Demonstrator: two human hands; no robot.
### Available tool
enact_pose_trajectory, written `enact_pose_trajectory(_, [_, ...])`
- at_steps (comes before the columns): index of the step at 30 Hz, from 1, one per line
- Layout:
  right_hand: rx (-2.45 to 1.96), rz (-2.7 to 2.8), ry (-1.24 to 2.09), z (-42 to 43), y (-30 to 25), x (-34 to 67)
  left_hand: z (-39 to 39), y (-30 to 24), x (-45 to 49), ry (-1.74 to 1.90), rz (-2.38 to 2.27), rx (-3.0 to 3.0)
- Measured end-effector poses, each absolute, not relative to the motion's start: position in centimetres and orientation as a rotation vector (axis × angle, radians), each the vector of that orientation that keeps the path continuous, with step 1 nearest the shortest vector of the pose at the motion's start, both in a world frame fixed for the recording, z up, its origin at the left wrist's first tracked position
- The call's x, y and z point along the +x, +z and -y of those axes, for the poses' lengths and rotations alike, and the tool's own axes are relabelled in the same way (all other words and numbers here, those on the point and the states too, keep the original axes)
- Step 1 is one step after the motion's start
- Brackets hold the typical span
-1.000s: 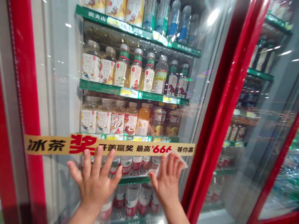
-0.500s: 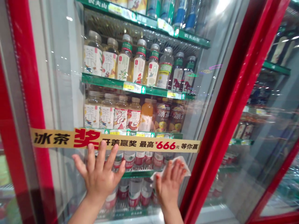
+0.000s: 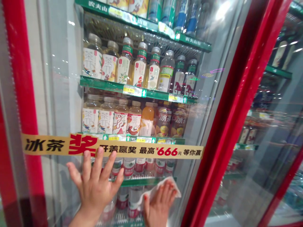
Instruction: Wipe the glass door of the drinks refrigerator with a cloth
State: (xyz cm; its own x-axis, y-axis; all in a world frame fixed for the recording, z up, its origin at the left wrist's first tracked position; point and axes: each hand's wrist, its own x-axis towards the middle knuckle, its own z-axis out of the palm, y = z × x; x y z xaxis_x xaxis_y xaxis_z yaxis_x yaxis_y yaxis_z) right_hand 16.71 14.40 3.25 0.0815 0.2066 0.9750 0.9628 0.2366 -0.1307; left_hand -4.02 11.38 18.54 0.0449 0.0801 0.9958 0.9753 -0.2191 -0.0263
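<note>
My left hand [image 3: 96, 186] lies with its fingers spread against the glass door [image 3: 63, 104] of a drinks cooler. Its fingertips overlap the lower edge of a yellow printed strip [image 3: 132, 149] stuck across the pane. Lower and to the right, my right hand [image 3: 159, 203] presses a white tissue [image 3: 176, 188] to the glass, its fingers lying over the tissue. Red shows at the fingertips of that hand. The tissue's corner sticks out to the right of the fingers, and part of it is hidden under them.
Behind the glass, green-edged shelves [image 3: 104, 82] hold rows of bottled drinks [image 3: 134, 121]. A red door frame [image 3: 227, 126] slants along the right, with another cooler door [image 3: 267, 176] beyond it. Another red frame [image 3: 22, 78] runs down the left.
My right hand and the tissue have moved down and to the left across the glass. My left hand stays spread at the strip; the whole view has shifted slightly.
</note>
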Motion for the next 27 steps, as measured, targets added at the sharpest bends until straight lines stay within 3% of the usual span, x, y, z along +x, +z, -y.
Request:
enact_pose_trajectory(5, [-1.371, 1.097, -0.540, -15.1, 10.6, 18.7, -11.4, 18.6, -3.9, -1.292, 1.144, -1.440])
enact_pose_trajectory(10, [-1.095, 1.566, -0.901, -13.6, 7.6, 11.6, -11.5, 18.7, -3.8, -1.323, 1.118, -1.434])
enact_pose_trajectory(13, [-1.040, 1.603, -0.998, -13.7, 6.5, 13.7, -11.5, 18.7, -3.8, -1.327, 1.120, -1.435])
enact_pose_trajectory(17, [-1.302, 1.297, -0.717, -15.0, 12.3, 20.3, -11.6, 18.5, -3.8, -1.312, 1.136, -1.426])
enact_pose_trajectory(21, [-1.302, 1.159, -0.639, -15.4, 17.1, 18.8, -11.7, 18.4, -3.7, -1.323, 1.151, -1.405])
enact_pose_trajectory(27, [-0.905, 1.688, -1.080, -14.3, 11.0, 14.9, -11.6, 18.5, -3.5, -1.362, 1.171, -1.397])
